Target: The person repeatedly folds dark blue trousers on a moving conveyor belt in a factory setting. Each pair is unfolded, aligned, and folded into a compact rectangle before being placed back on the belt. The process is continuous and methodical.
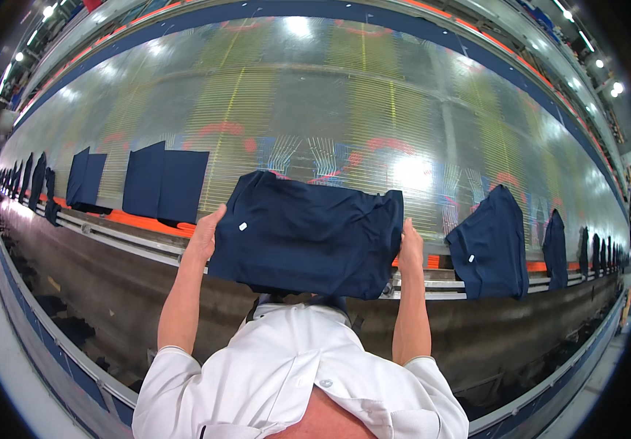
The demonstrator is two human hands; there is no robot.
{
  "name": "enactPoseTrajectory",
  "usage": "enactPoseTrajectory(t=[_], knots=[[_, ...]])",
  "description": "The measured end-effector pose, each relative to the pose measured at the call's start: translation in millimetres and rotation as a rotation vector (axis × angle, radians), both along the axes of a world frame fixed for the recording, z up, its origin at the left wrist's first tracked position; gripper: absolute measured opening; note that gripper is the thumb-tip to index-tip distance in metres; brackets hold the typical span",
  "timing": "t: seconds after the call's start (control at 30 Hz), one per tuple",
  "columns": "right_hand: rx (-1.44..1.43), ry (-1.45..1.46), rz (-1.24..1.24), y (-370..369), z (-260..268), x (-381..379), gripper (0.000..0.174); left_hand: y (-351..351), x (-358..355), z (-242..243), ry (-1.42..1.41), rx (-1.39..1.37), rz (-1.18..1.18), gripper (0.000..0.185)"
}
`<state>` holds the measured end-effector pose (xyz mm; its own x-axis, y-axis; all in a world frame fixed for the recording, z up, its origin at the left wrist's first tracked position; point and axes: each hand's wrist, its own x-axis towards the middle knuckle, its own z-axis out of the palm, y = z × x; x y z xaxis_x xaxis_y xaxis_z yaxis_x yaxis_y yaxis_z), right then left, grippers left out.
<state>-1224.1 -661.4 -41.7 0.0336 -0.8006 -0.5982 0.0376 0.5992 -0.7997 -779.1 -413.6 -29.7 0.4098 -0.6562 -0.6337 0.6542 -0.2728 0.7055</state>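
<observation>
A navy fabric piece (310, 236) with a small white tag (243, 226) spans the space between my hands, at the table's near edge. My left hand (208, 233) grips its left side. My right hand (410, 244) has hold of the right side, fingers partly hidden behind the cloth. The piece is wrinkled, and its lower edge hangs over the metal rail towards my waist. Beneath and beyond it runs a long glossy table (310, 104) marked with yellow stripes and red and blue lines.
On the left, flat navy panels (183, 181) lie along the near edge over an orange strip (145, 222). To the right, another tagged navy piece (493, 247) drapes over the rail (430, 290). Several more pieces recede both ways. A blue-and-grey barrier (57, 340) stands behind me.
</observation>
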Motion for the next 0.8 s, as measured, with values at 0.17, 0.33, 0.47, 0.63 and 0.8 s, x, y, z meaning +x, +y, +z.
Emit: enactPoseTrajectory(t=[0.17,0.33,0.47,0.63,0.8], knots=[[0.038,0.181,0.413,30.7,47.9,-19.4,0.017,4.4,-8.4,23.7,-0.104,0.196,-0.203,0.026],[0.030,0.354,0.707,29.4,65.0,-35.1,0.014,6.5,2.0,29.4,-0.250,0.343,-0.289,0.017],[0.037,0.198,0.543,39.4,57.5,-43.1,0.005,18.1,15.4,22.5,-0.268,0.407,-0.231,0.010],[-0.001,-0.052,0.273,54.5,53.9,-41.2,0.008,19.9,19.5,12.1,-0.335,0.420,-0.247,0.010],[-0.057,-0.092,0.067,75.1,63.4,-27.1,0.010,11.7,9.9,19.5,-0.375,0.342,-0.288,0.012]])
